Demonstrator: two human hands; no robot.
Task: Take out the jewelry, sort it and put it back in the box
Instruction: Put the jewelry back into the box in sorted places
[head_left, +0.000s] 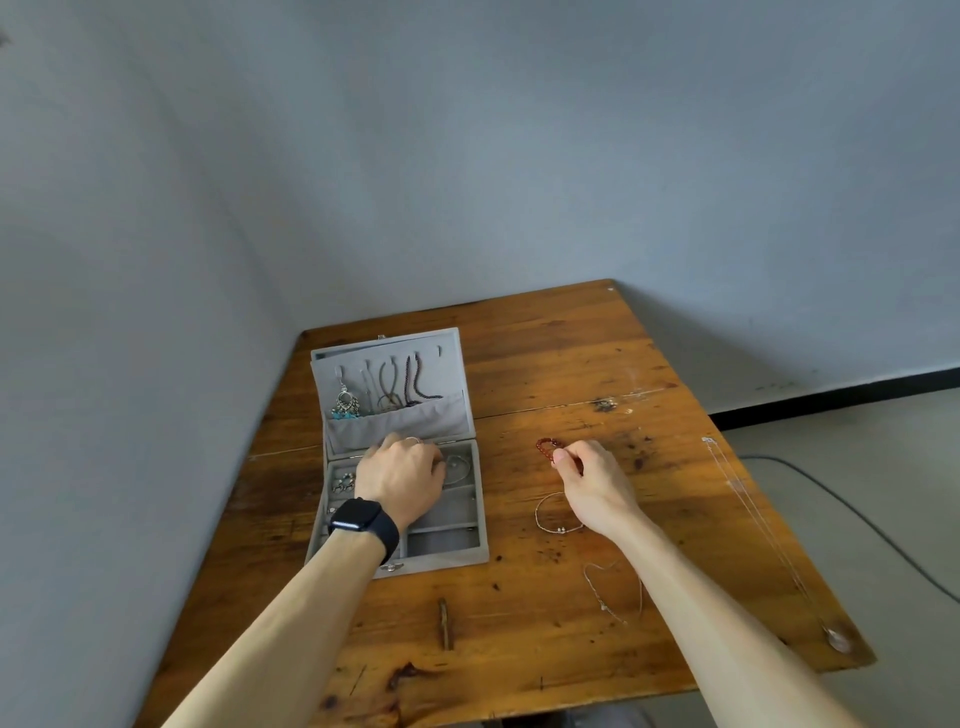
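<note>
A red bead bracelet (545, 448) is pinched in the fingertips of the right hand (592, 480) over the wooden table (545, 353), right of the open grey jewelry box (483, 519). The left hand (402, 475) is lowered into the box's rear compartments with fingers bent; whether anything is grasped cannot be told. A silver bracelet (545, 522) is laid near the right wrist.

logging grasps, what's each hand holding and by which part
The right hand pinches the red bead bracelet by its near end. The left hand is over the jewelry box; its fingertips are hidden, so any hold cannot be told.
</note>
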